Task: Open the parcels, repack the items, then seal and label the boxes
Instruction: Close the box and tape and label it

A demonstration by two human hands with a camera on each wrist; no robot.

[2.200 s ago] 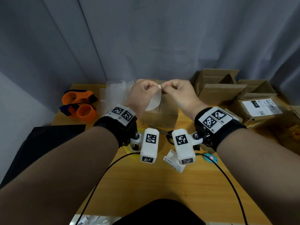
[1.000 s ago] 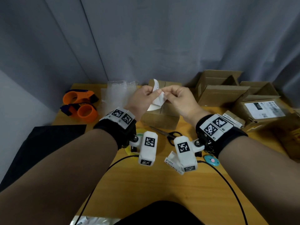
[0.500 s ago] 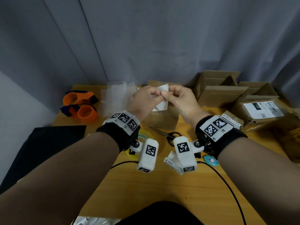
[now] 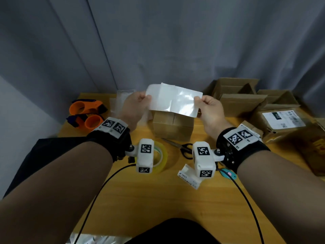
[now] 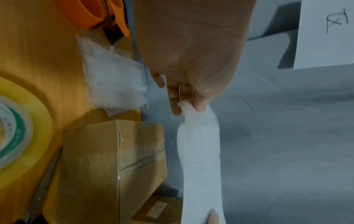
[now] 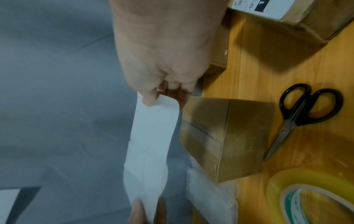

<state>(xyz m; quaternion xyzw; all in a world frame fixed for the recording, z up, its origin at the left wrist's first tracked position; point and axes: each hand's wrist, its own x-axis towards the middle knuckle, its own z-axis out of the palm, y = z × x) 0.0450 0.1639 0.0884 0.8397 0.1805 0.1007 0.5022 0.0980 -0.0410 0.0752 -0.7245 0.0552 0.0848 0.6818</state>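
Nearest you on the bench (image 4: 137, 205), by its front edge, lies a small printed slip (image 4: 187, 176), with a roll of clear tape (image 4: 161, 158) to its left and black scissors (image 4: 184, 148) just beyond. Above the middle of the bench your two hands hold a glossy white label sheet (image 4: 173, 100) stretched flat between them: your left hand (image 4: 133, 110) has its grip pinched closed, thumb against fingers, on the left end, and your right hand (image 4: 210, 110) has its grip pinched closed the same way on the right end. The sheet hangs in the air over a closed brown box (image 4: 173, 125) that stands at mid-bench, and it does not touch the box. Whether the backing is fully off the label is not clear from these views. Farther back, bubble wrap (image 4: 121, 101) lies at the far edge, two orange tape dispensers (image 4: 86, 113) sit at the far left corner, and opened cartons (image 4: 233, 95) and a parcel with a shipping label (image 4: 279, 120) crowd the far right. Judging by this, the box below your hands looks packed and closed, so labelling it is the step in hand; the open cartons suggest more repacking, sealing and labelling is left.
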